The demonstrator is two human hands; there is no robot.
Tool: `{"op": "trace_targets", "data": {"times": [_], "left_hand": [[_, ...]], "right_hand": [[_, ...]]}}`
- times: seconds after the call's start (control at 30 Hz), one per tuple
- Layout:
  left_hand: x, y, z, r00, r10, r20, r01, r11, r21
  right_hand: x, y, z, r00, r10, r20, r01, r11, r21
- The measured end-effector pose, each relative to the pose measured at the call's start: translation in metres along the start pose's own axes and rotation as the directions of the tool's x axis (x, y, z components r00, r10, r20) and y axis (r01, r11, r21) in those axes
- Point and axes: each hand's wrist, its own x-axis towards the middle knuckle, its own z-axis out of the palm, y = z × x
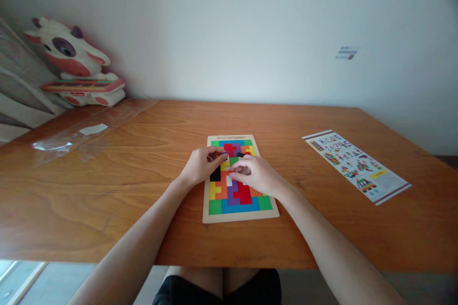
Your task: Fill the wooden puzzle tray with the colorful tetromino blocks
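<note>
A wooden puzzle board (241,219) with a pale frame lies on the table, filled with coloured block pieces: green, blue, yellow, orange, purple and red. Dark gaps show in it, one beside my left hand and a small one above my right. My left hand (203,166) is over the board's left side, thumb and fingers pinched together. Opposite it, my right hand (258,175) hovers over the middle and right of the board, its fingertips also pinched. Whatever the fingertips hold is too small or hidden to name. A red piece (244,194) sits below my right hand.
A printed instruction sheet (358,167) lies to the right on the wooden table (143,228). At the left are a clear plastic bag (67,145) and a cow-shaped toy keyboard (84,86) against the wall. A small label (346,53) is on the wall.
</note>
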Motion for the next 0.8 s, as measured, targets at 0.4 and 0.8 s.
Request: {"op": "trace_targets", "data": {"times": [0.4,0.8], "left_hand": [[0.0,-0.001,0.001,1.0,-0.027,-0.015,0.026,0.997,-0.068],[0.0,0.0,0.001,1.0,-0.02,0.006,0.02,0.999,-0.032]], "right_hand": [[0.004,0.019,-0.02,0.96,0.122,-0.254,-0.177,0.963,-0.203],[0.008,0.026,-0.023,0.931,0.24,-0.274,-0.259,0.965,-0.035]]}}
